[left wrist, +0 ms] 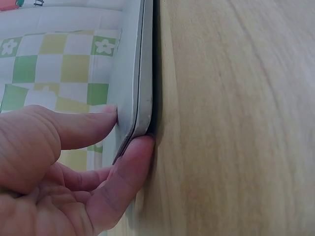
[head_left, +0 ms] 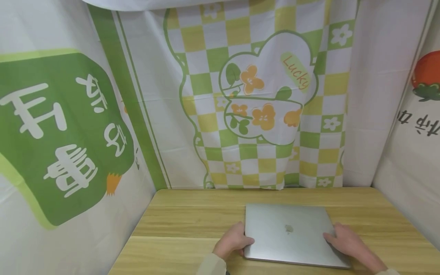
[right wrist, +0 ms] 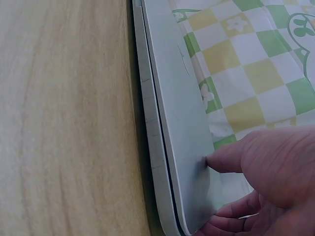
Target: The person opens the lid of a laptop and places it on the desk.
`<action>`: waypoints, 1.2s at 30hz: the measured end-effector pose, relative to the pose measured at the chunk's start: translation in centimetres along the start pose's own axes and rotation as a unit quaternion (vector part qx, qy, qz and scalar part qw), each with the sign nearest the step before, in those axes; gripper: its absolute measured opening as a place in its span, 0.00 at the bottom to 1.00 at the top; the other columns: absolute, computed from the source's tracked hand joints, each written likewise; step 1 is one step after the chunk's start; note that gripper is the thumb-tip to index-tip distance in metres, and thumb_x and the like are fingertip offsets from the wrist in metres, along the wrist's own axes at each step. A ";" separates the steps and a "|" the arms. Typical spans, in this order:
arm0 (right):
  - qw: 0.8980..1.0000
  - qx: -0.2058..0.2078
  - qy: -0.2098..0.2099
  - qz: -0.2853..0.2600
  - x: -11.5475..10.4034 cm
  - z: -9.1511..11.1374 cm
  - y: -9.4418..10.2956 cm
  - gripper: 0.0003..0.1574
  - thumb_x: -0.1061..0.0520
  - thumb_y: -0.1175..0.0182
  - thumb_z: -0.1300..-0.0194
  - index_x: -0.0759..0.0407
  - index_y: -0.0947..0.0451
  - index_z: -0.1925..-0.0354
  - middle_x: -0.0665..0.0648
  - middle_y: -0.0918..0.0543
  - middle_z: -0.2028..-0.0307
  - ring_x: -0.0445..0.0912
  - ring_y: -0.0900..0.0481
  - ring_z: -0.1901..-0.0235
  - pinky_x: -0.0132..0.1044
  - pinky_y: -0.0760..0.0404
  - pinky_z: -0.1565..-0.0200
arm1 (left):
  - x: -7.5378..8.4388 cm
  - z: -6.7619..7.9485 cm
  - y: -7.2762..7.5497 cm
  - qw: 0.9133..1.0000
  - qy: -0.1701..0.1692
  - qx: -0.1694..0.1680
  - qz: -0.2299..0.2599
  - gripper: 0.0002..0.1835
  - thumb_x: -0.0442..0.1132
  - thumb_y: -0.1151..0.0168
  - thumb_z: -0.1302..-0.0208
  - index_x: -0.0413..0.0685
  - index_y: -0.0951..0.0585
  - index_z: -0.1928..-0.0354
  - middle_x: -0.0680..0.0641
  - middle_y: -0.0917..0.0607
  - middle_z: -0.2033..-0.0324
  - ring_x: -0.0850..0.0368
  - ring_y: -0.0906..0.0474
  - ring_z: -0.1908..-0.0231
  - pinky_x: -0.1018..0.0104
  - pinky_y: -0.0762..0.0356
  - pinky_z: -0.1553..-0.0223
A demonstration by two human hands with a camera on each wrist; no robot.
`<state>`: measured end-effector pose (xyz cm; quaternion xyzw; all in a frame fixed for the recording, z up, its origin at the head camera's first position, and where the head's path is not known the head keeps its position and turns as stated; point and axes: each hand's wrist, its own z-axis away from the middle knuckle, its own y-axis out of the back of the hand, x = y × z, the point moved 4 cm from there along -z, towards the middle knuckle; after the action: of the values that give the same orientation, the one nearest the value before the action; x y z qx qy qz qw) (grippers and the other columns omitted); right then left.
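Note:
A closed silver laptop (head_left: 271,233) with a logo on its lid lies at the front of the wooden table. My left hand (head_left: 234,241) grips its left side, thumb on the lid and fingers at the edge. In the left wrist view, a fingertip (left wrist: 140,147) presses at the laptop's corner, low by the tabletop. On the opposite side my right hand (head_left: 348,240) holds the right edge, its thumb (right wrist: 227,158) on the lid. The other right fingers are partly hidden behind the laptop's side in the right wrist view. A thin dark gap runs between lid and base.
The wooden table (head_left: 185,217) reaches back to a checkered green and yellow curtain (head_left: 237,160). Printed cloth walls stand close on both sides, with a large green patch (head_left: 86,126) at left and a red tomato print (head_left: 427,72) at right.

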<state>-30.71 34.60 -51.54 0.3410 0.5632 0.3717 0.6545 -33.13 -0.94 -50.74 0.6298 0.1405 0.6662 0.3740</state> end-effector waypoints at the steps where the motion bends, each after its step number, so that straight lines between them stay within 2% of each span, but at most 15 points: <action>1: 1.000 0.000 0.000 0.000 -0.1 0.0 0.0 0.34 0.49 0.44 0.31 0.83 0.33 0.49 0.58 0.25 0.71 0.46 0.28 0.73 0.37 0.25 0.74 | 0.0 0.1 0.1 1.000 0.002 0.000 0.000 0.18 0.35 0.31 0.42 0.31 0.27 0.57 0.42 0.24 0.75 0.53 0.24 0.85 0.63 0.20 0.83; 20: 1.000 0.010 0.006 -0.008 -1.0 0.1 -0.2 0.29 0.50 0.43 0.32 0.79 0.31 0.53 0.57 0.27 0.73 0.46 0.30 0.74 0.37 0.28 0.75 | -0.5 0.7 0.9 1.000 0.002 -0.009 0.007 0.16 0.33 0.32 0.41 0.31 0.26 0.58 0.42 0.24 0.75 0.53 0.24 0.84 0.64 0.19 0.82; 27: 1.000 0.006 0.010 -0.005 -1.2 0.2 -0.2 0.33 0.48 0.42 0.32 0.80 0.31 0.51 0.59 0.25 0.70 0.46 0.29 0.72 0.37 0.26 0.74 | -0.8 0.6 1.1 1.000 0.002 -0.011 0.012 0.16 0.34 0.32 0.41 0.31 0.26 0.56 0.43 0.23 0.74 0.52 0.24 0.83 0.64 0.19 0.81; 36: 1.000 0.001 0.016 -0.019 -1.5 0.1 -0.5 0.35 0.49 0.42 0.32 0.82 0.32 0.47 0.59 0.23 0.69 0.45 0.28 0.72 0.38 0.24 0.73 | -1.5 0.7 1.3 1.000 0.002 -0.002 0.009 0.14 0.35 0.31 0.41 0.34 0.26 0.63 0.42 0.24 0.76 0.52 0.24 0.85 0.63 0.20 0.82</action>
<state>-30.73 33.09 -51.24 0.3247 0.5806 0.3641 0.6519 -32.95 -2.99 -50.87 0.6288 0.1349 0.6712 0.3687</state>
